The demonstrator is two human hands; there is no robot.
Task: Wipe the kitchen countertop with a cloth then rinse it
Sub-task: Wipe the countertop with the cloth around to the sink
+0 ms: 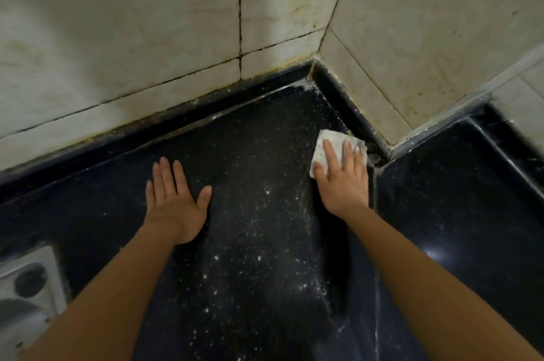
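Cloth pressed flat on table, right of centre.

Cloth (329, 148) is pinned under spread right hand (341, 181), beside the wall kerb; left hand (173, 201) is rested flat on table (259, 242), well apart.

Two hands (173, 204) (344, 184), one cloth (335, 138), perhaps one stove (26, 287).

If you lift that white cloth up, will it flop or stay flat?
Probably floppy: the small white folded cloth lies creased under the right hand. Likely light, and it should slide easily on the glossy black countertop.
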